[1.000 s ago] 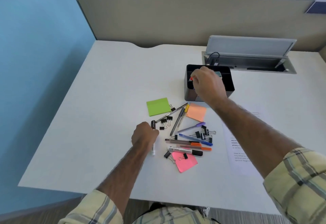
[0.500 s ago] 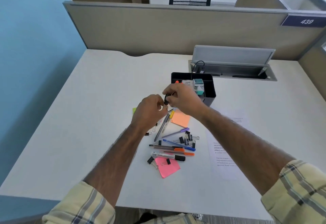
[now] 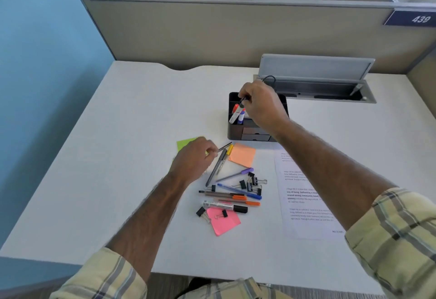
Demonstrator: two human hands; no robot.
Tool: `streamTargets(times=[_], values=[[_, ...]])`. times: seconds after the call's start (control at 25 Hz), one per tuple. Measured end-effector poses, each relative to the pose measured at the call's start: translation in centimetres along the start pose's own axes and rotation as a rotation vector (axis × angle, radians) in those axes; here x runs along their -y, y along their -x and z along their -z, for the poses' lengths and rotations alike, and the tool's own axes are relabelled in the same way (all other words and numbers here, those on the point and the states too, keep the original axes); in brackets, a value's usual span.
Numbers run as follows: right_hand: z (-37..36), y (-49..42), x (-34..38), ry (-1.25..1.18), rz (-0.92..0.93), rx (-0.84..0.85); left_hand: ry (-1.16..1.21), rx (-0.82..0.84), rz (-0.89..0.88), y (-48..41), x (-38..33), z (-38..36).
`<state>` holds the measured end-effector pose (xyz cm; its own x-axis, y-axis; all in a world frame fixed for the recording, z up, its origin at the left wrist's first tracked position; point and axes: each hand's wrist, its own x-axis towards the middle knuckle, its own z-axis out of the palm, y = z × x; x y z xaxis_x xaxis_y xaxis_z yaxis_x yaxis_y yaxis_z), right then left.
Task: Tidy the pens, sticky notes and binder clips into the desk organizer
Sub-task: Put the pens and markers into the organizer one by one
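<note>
Two hands are at work on separate things. The right hand (image 3: 262, 107) is over the desk organizer (image 3: 256, 133), its fingertips pinched on the dark cap end of a white marker (image 3: 236, 113) whose body slants down into the front left compartment, beside a red-capped pen (image 3: 235, 107) and a blue-tipped one (image 3: 241, 117) already standing there. The left hand (image 3: 194, 158) is low over the worktop (image 3: 118, 157), partly covering the green sticky notes (image 3: 185, 143), with its fingers curled near the tip of a slim dark pen (image 3: 225, 146); whether it grips anything cannot be told from this view.

The step in hand looks like dropping the marker into the pen compartment, so the task is at an early stage. Most items remain loose near the front of the organizer: a grey pen (image 3: 215, 166), a purple-capped pen (image 3: 234, 174), a blue pen (image 3: 239, 191), two orange-capped pens (image 3: 238, 199), a larger black-capped marker (image 3: 225, 206), the orange sticky notes (image 3: 243, 155), the pink sticky notes (image 3: 224, 222) with binder clips (image 3: 251, 183) scattered about.

The next move probably calls for the right hand to let the marker go so it settles upright, then come back to the pile, while the left closes on the slim pen. A printed sheet (image 3: 304, 195) lies to the right, apart from the clutter.
</note>
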<state>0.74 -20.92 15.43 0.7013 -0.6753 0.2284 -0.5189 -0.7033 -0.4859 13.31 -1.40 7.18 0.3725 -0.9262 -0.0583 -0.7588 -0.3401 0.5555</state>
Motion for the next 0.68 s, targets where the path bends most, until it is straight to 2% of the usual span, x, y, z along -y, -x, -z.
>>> streamTargets(times=[0.12,0.36,0.68], values=[[-1.6,0.4,-0.2,0.120,0.043,0.078,-0.032,0.109,-0.016,3.1,0.9,-1.8],[-3.0,1.4,-0.7,0.241,0.082,0.201,-0.188,0.304,-0.242,6.8,0.1,-5.9],[-1.5,3.2,-1.6,0.099,0.014,0.064,-0.429,0.235,-0.316,7.1,-0.3,-8.4]])
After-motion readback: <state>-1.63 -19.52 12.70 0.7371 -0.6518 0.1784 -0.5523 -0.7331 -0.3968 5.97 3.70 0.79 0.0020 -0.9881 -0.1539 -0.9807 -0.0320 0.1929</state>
